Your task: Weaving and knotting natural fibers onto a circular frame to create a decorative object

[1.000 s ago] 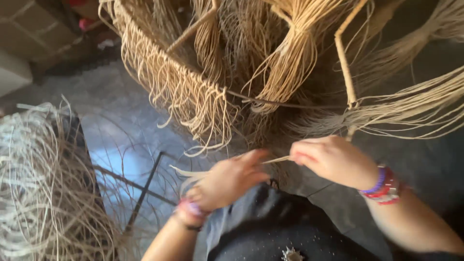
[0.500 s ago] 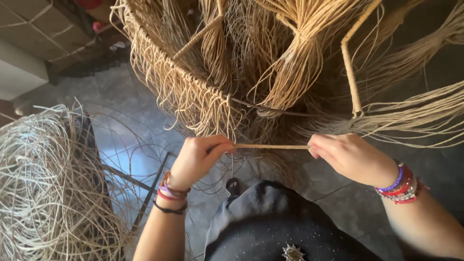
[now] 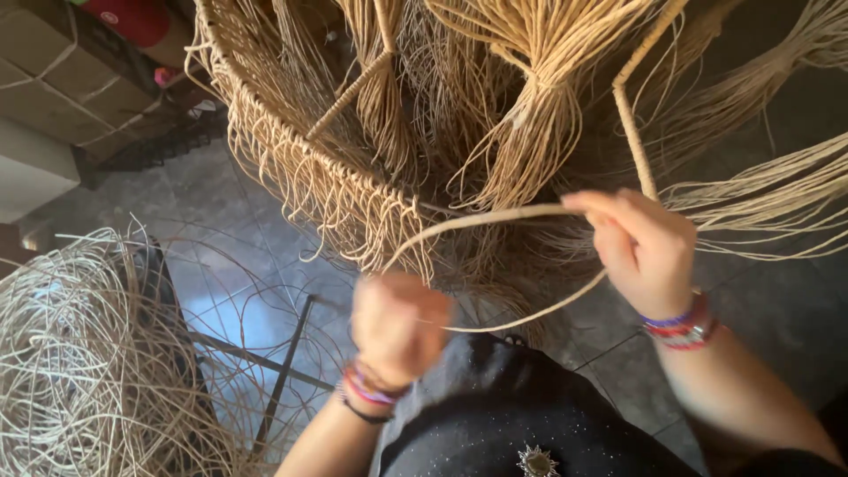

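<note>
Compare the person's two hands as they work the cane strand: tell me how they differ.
The right hand is sharp in the picture, while the left hand is blurred. The right hand sits higher, near the woven frame; the left hand is lower, closer to the body. The right hand's fingers plainly pinch the cane strand; the left hand's grip cannot be made out. Both wrists wear beaded bracelets.

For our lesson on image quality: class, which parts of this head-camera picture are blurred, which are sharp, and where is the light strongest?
Head view: the left hand is smeared by motion blur; the right hand and the strand it pinches are fairly sharp, as is the woven frame; a pale sheen lies on the floor beside the loose cane pile.
</note>
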